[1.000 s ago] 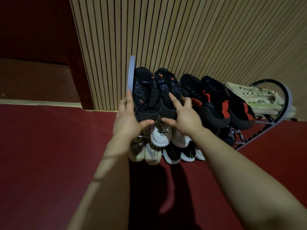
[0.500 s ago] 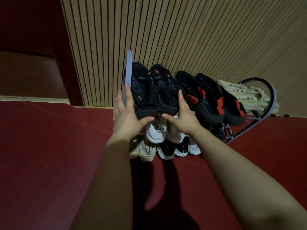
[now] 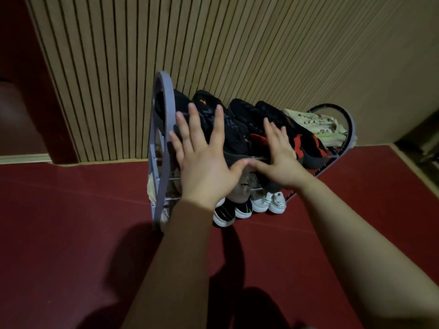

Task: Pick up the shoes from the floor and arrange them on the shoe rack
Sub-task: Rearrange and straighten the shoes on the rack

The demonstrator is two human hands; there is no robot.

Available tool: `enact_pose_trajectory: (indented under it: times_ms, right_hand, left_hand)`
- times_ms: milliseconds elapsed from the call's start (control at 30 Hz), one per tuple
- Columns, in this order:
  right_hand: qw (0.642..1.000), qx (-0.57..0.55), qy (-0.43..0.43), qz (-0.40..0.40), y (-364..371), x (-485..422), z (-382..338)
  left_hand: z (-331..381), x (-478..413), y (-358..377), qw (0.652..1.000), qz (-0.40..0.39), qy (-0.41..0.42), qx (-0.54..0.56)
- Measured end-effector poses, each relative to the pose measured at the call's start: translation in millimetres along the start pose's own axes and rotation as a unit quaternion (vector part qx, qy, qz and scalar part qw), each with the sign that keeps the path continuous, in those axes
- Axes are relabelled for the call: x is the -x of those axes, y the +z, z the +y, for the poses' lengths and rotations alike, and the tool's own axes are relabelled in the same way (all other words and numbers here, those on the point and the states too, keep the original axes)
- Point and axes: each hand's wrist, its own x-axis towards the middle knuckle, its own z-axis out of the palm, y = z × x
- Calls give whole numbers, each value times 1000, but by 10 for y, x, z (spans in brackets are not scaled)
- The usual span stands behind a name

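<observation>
The left hand and right hand lie flat, fingers straight and spread, on 2 black sneakers atop the shoe rack; the left little finger possibly touches its grey end frame.

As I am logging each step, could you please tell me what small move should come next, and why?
Probably draw both hands back: the left hand and right hand are spread open over the black shoes, which already sit on the top tier of the shoe rack.
</observation>
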Motion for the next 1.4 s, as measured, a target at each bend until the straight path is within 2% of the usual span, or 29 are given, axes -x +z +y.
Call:
enact_pose_trajectory:
  times_ms: [100, 233, 333, 433, 533, 600, 700, 800, 967, 1100, 1233, 1400]
  right_hand:
    - [998, 24, 45, 44, -50, 44, 142]
    - [989, 21, 107, 100, -194, 131, 621]
    - [988, 52, 132, 67, -362, 98, 1065]
    - [990, 57, 132, 9, -492, -47, 1464]
    - [991, -56, 106, -59, -524, -230, 1769]
    - [985, -131, 63, -90, -493, -326, 1916]
    - [977, -193, -3, -89, -461, -392, 2086]
    - [972, -204, -53, -107, -429, -381, 2223]
    - [970, -197, -115, -89, -436, -401, 2348]
    - [978, -168, -116, -32, -437, -400, 2242]
    - [982, -153, -108, 28, -197, -395, 1942]
    - [983, -160, -85, 24, -70, -395, 1867]
  left_hand:
    - [141, -5, 155, 999, -15, 1, -30]
    - [299, -34, 414, 991, -42, 15, -124]
    - [443, -98, 553, 986, -19, 15, -164]
    - [658, -129, 805, 978, -21, 54, -199]
    - [872, -140, 1228, 963, -80, 87, -240]
    - [954, -173, 1506, 958, -108, 80, -252]
    - [1088, -289, 1712, 960, -94, 59, -258]
    - [1189, -433, 1725, 955, -84, 60, -279]
    - [1183, -590, 1651, 929, -174, 54, -321]
    - [1108, -619, 1426, 893, -208, 78, -391]
    - [927, -619, 1137, 838, -231, 74, -490]
    - [937, -570, 1218, 857, -187, 78, -473]
